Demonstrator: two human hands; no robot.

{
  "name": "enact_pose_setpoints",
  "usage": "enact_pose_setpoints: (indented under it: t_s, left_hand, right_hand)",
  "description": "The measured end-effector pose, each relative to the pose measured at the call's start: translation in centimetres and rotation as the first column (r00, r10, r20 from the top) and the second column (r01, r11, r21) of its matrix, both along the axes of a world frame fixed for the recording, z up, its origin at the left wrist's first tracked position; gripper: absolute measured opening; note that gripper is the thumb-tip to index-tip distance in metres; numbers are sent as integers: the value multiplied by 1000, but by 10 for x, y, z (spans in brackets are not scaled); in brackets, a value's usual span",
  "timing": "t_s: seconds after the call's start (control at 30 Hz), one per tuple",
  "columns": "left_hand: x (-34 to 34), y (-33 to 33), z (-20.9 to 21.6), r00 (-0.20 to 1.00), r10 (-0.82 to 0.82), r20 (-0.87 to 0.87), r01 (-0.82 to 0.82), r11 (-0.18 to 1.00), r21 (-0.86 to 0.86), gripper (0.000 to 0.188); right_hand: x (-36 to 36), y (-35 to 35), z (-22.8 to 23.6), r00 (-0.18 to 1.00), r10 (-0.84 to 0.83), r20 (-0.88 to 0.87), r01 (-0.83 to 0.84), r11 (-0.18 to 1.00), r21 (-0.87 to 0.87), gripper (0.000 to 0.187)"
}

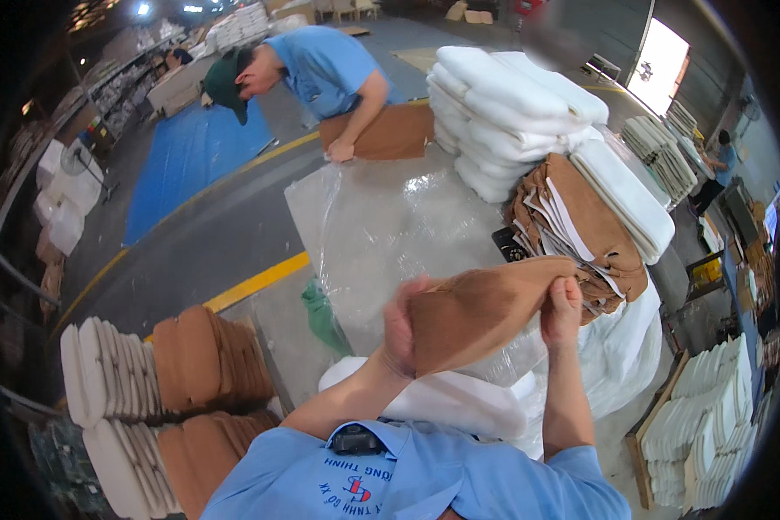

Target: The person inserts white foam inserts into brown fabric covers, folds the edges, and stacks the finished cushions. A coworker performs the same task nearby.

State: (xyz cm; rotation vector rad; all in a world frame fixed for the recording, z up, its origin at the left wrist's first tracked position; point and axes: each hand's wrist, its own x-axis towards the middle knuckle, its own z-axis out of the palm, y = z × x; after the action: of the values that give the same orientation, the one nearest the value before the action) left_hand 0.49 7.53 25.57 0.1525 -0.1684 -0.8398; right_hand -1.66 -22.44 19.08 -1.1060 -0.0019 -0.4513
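A brown fabric cushion cover [485,314] is stretched between my two hands above the work surface. My left hand [400,329] grips its left edge and is slightly blurred. The right edge is pinched in my right hand [562,310], thumb on top. Under the cover lies a table wrapped in clear plastic [381,234]. Close to my body, a white pad [455,400] rests along the near edge. Beside my right hand stands a pile of brown covers [581,212] with white edges showing. Whether anything is inside the held cover is hidden.
Thick white padding sheets [511,104] are stacked at the table's far right. Across the table, a co-worker [329,74] bends over another brown piece [381,133]. Brown cushions [204,360] and white cushions [104,368] stand in rows at left. A green cloth [322,319] hangs by the table's left edge.
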Motion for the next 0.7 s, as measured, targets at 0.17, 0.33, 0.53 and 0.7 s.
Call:
enact_pose_setpoints:
  t_s: [0.17,0.33,0.53,0.7]
  left_hand:
    - [-11,0,4,992,-125,-23,124,991,-42,54]
    - [-39,11,-31,976,-211,-45,209,976,-53,47]
    - [-78,55,-50,990,-115,76,123,986,-116,54]
    - [-87,81,-54,989,144,34,-146,988,48,41]
  right_hand:
    - [-65,-40,69,961,-275,-35,189,743,-641,21]
    - [-126,-7,249,997,28,-73,-66,-190,-980,39]
    - [-69,64,278,587,672,-451,-701,143,-699,40]
    - [37,121,76,676,551,-489,-736,474,-483,31]
